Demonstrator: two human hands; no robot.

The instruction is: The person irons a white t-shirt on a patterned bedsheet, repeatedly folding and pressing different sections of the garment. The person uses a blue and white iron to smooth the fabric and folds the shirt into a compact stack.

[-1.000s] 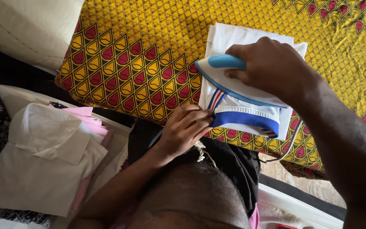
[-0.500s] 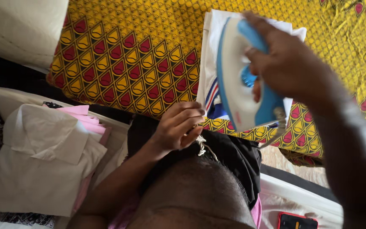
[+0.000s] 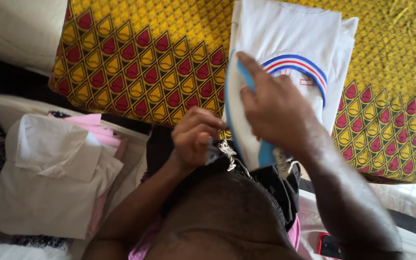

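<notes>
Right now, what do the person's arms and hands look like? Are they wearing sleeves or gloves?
Both arms are bare, with no sleeves showing anywhere along them. The left hand and the right hand wear no gloves, and no rings, watch or bracelets can be seen. The fingers look slightly blurred in this picture.

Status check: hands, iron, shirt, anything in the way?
Right hand gripping blue-and-white iron at the near edge. Left hand closed beside it. White striped shirt folded on yellow cloth. Nothing obstructing.

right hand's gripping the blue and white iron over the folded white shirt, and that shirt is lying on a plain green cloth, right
Not quite. In the head view the right hand does grip the blue and white iron over the folded white shirt, but the cloth under the shirt is yellow with a red and black pattern, not plain green.
</notes>
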